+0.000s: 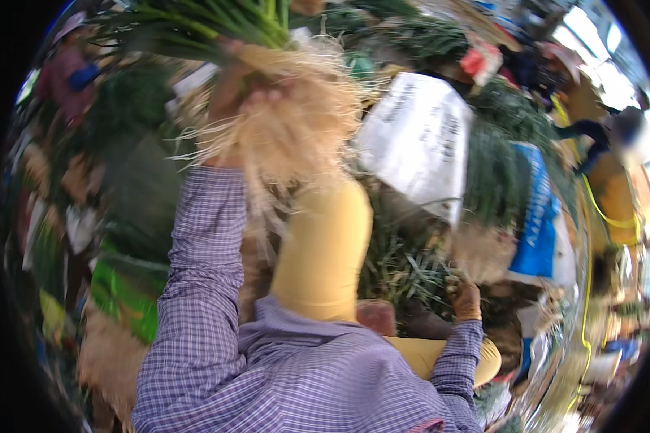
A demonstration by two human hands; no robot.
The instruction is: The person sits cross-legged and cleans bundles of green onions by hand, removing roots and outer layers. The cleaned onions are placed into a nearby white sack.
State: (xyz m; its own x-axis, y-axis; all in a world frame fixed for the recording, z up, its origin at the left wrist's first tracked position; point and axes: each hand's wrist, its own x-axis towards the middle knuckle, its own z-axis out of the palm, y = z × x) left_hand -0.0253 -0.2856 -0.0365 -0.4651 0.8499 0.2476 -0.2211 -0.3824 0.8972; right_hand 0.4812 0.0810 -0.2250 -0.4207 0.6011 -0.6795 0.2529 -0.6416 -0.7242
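My left hand (225, 103) is raised beyond my knee and grips a thick bunch of scallions (303, 124). Their long pale roots hang toward me, and the green leaves point away to the upper left. Down at the right, my right hand (467, 302) is low by a heap of loose scallion leaves (406, 265). Small pale bits show at its fingers, but blur hides whether it holds them. Between that hand and a white printed sack (417, 140) lies another bunch of scallions (485, 243), roots toward me.
A blue printed sack (533, 216) lies at the right, and a green bag (127, 292) at the left. More scallions are piled ahead. One person (70, 76) is at the upper left; another (590, 130) is at the far right, near a yellow hose (587, 303).
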